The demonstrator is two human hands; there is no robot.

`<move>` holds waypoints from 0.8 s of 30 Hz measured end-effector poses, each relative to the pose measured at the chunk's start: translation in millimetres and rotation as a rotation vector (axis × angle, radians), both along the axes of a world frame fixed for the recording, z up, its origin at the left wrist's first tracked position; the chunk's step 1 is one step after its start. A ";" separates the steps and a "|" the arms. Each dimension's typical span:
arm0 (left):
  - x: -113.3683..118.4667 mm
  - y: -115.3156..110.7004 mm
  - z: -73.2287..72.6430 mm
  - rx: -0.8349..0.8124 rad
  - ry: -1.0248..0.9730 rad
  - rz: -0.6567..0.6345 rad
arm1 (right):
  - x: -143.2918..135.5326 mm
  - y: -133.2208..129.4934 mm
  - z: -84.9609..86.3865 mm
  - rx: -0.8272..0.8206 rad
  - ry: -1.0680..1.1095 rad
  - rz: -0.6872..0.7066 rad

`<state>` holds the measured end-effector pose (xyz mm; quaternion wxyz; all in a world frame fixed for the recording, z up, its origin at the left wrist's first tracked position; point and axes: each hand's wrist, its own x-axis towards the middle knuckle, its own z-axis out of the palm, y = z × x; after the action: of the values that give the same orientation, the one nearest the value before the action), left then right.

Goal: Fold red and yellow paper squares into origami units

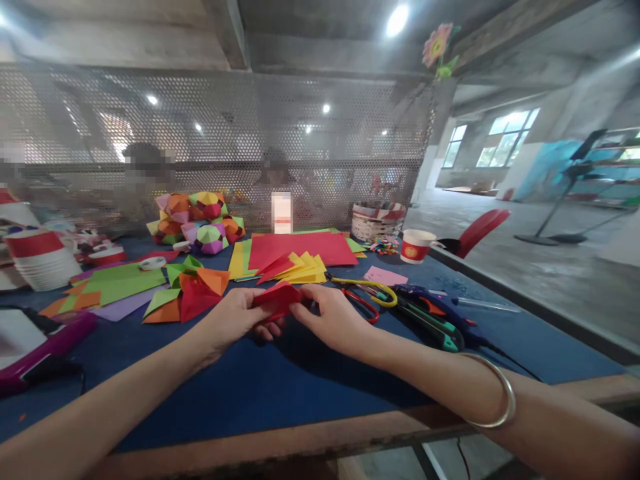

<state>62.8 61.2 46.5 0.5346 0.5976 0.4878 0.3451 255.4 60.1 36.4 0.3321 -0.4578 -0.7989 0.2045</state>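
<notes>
Folded red paper (pixel 277 299) pinched just below frame centre
Left hand (pixel 245 315) and right hand (pixel 334 319) both clamp fingers on it; flat blue tabletop (pixel 230 403) underneath, chunky faceted paper balls (pixel 210 239) left of centre.

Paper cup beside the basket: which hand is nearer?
Right. The right hand is in front of the cup, off to its left; the left hand is farther left, across the red paper both hold.
</notes>
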 end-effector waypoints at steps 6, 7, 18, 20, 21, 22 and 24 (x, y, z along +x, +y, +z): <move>0.5 -0.5 0.9 0.007 -0.022 0.011 | 0.8 1.3 -3.4 -0.045 0.093 0.029; 0.6 -0.6 0.7 0.011 -0.025 0.014 | 0.8 1.5 -4.0 -0.050 0.101 0.033; 2.3 1.1 4.0 0.023 0.052 -0.002 | 5.8 10.5 -7.6 -0.019 0.154 0.015; 2.3 -0.3 5.1 0.020 0.098 -0.002 | 6.2 11.7 -7.9 -0.023 0.166 0.007; 2.3 -1.1 5.3 0.019 0.119 0.004 | 6.2 12.2 -8.2 -0.033 0.175 0.008; 2.4 -1.8 5.2 0.025 0.138 0.014 | 6.0 12.5 -8.7 -0.045 0.188 0.011; 2.4 -3.3 4.2 0.057 0.183 0.031 | 5.2 13.0 -10.2 -0.071 0.218 0.014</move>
<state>65.2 57.8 50.8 0.4652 0.6340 0.5337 0.3112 260.7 73.1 26.2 0.3992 -0.4387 -0.7536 0.2835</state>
